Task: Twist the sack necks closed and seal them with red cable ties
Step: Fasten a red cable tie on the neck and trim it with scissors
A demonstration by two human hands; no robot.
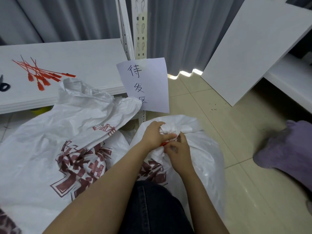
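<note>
A white woven sack with red print stands on the floor before me, its neck bunched into a twisted knob. My left hand grips that neck from the left. My right hand pinches at the neck's base, where a bit of a red cable tie shows between the two hands. A second, larger white sack lies to the left with its mouth open and crumpled. Several spare red cable ties lie on the white shelf board.
A paper sign with handwritten characters hangs on the white shelf upright. Black scissor handles peek in at the shelf's left edge. A white panel leans at right. A purple cloth lies on the tiled floor.
</note>
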